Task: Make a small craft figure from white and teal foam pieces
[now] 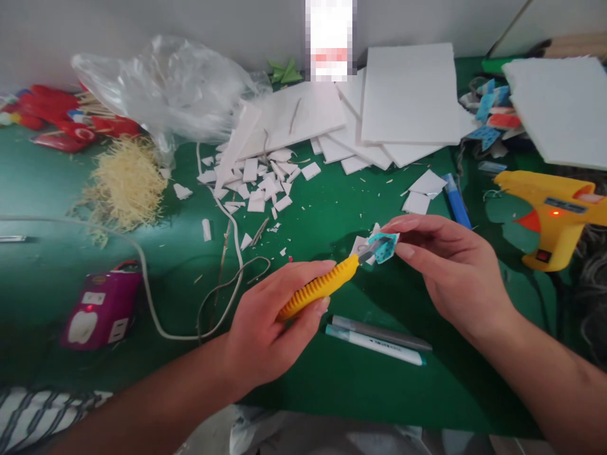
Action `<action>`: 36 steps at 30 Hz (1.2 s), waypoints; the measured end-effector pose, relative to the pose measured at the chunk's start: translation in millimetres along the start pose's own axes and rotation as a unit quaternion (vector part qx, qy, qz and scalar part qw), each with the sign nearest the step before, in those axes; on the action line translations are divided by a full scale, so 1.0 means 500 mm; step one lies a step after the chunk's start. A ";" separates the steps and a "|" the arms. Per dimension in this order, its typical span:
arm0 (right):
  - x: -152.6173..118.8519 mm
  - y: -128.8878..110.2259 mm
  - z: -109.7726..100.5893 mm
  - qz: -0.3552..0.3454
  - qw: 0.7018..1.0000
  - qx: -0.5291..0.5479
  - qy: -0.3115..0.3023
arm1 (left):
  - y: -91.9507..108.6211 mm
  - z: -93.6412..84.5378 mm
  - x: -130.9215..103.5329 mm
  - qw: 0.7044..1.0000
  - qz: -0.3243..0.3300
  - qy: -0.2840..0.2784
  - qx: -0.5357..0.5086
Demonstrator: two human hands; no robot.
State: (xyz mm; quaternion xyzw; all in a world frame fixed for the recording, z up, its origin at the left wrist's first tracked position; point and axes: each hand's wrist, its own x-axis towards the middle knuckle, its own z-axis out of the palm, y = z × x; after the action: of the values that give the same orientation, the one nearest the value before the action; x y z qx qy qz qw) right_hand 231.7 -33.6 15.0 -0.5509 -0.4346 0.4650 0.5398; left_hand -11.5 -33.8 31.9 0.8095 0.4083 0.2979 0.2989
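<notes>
My left hand (279,316) is wrapped round a yellow utility knife (325,285), its blade pointing up and to the right. The blade's tip touches a small teal piece with dark spots and white edges (385,248). Between thumb and fingers, my right hand (441,265) pinches that piece from the right. Small white scraps (359,246) lie just left of it. Nearer to me, a grey marker (384,333) and a white marker with teal ends (377,344) rest side by side on the green table (294,385).
White foam boards (410,95) are stacked at the back, with cut scraps (257,201) before them. A yellow glue gun (550,215) stands right, beyond a blue marker (458,201). Left are a purple power box (102,309), pale shreds (128,183), a plastic bag (175,88) and a white cable (147,284).
</notes>
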 end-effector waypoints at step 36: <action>-0.010 -0.003 -0.008 -0.008 0.998 -0.062 -0.005 | -0.010 -0.007 0.008 0.998 0.057 -0.018 0.033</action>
State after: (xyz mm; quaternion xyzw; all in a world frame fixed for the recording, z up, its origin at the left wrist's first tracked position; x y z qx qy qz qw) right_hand 234.6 -39.0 16.7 -0.5774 -0.4694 0.4360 0.5062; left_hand -14.7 -27.4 31.7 0.8462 0.3656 0.2860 0.2617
